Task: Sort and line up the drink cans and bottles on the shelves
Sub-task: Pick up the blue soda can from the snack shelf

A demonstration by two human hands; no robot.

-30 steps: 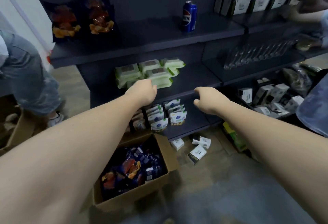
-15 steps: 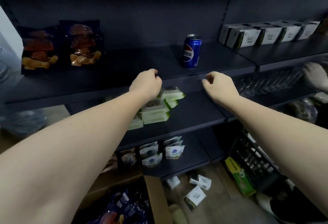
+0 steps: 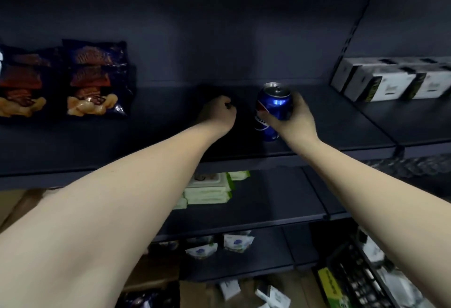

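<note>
A blue drink can with a silver top stands on the dark upper shelf. My right hand grips it from the right, fingers wrapped round its body. My left hand hovers over the same shelf just left of the can, fingers curled into a loose fist with nothing in it. No bottles are in view.
Two snack bags stand at the shelf's left. White boxes line the neighbouring shelf on the right. Green wipe packs lie one shelf down, small pouches below that. A black crate and scattered boxes sit on the floor.
Both hands rose from the lower shelf edge onto the upper shelf. My right hand closed round the blue can; my left hand moved in beside it. The view tilted upward.
</note>
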